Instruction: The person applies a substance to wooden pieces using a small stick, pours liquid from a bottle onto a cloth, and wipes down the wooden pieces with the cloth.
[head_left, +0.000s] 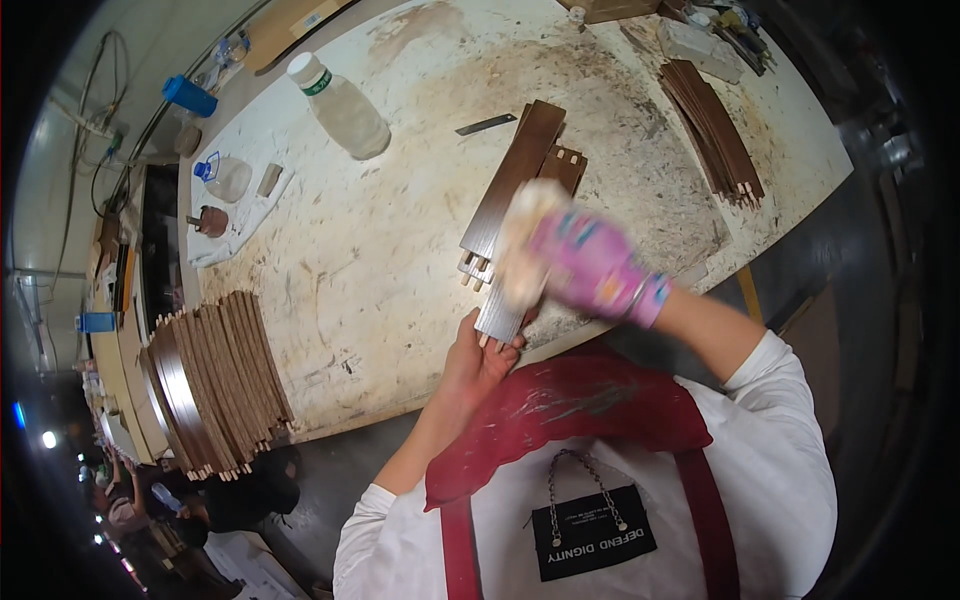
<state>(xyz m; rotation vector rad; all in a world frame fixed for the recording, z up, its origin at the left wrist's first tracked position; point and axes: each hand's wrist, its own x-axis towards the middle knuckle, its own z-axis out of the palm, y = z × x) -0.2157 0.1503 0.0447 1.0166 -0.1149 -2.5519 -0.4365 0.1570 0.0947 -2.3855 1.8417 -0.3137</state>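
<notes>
My left hand (474, 360) is bare and grips the near end of a dark brown wooden slat (500, 316) with light dowels sticking out of its end. My right hand (596, 262), in a pink and purple patterned glove, presses a bunched cream cloth (533, 228) onto that slat; both are smeared by motion. The cloth and glove hide the slat's middle. Alongside lies another brown slat (522, 160), its dowels toward me. A short dark metal strip (486, 125) rests beyond them on the stained white table (330, 250).
A long row of brown slats (215, 380) stands at the table's left edge. More slats (712, 135) are stacked at the right, near a pale block (700, 50). At the back left are a large bottle (342, 108), a smaller jug (226, 178) and a white cloth (240, 225).
</notes>
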